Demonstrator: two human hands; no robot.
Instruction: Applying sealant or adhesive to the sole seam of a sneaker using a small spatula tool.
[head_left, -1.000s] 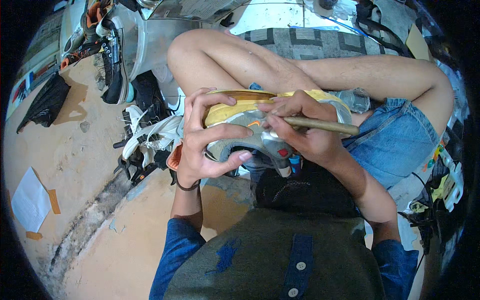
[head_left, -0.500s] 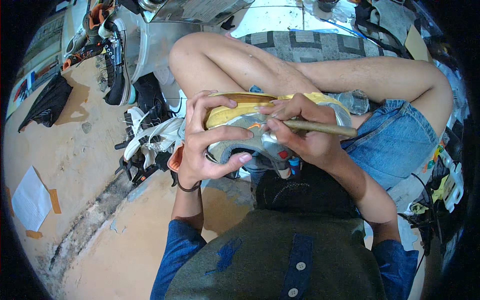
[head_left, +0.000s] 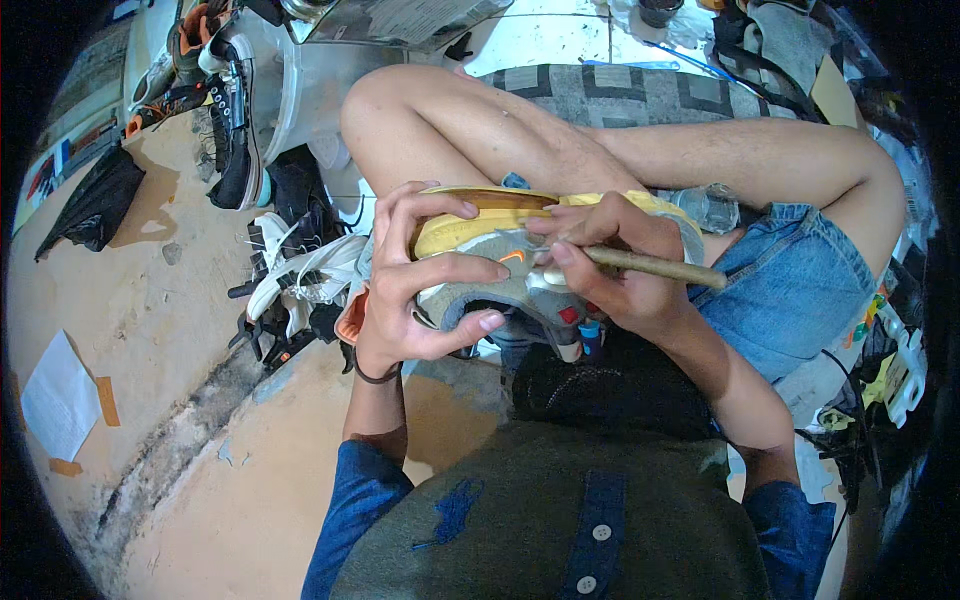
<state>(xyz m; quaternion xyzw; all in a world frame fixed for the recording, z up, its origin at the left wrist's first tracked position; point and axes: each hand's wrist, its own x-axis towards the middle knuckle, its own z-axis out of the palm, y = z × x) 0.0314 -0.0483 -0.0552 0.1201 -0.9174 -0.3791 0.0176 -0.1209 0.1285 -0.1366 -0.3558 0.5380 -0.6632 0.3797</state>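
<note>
In my lap a grey shoe with a yellow lower edge (head_left: 462,236) lies on its side, an orange mark showing on its upper. My left hand (head_left: 420,268) grips it by the heel end, fingers spread over the grey and yellow parts and thumb at the opening. Between the thumb and fingers of my right hand (head_left: 630,262) is a slim tool with a tan handle (head_left: 668,268), its back end pointing right. The tool's working tip is hidden by my fingers near the orange mark, so its kind cannot be made out.
White laces and dark shoes (head_left: 295,270) are heaped left of my left hand. A black canvas shoe (head_left: 232,150) stands farther up. Taped paper (head_left: 62,398) lies at far left. Beside my denim shorts (head_left: 790,290) is a clear jar (head_left: 708,207); clutter fills the right edge.
My right hand has shifted slightly right with the tool, uncovering more of the orange mark. The left hand and the shoe stay nearly still.
</note>
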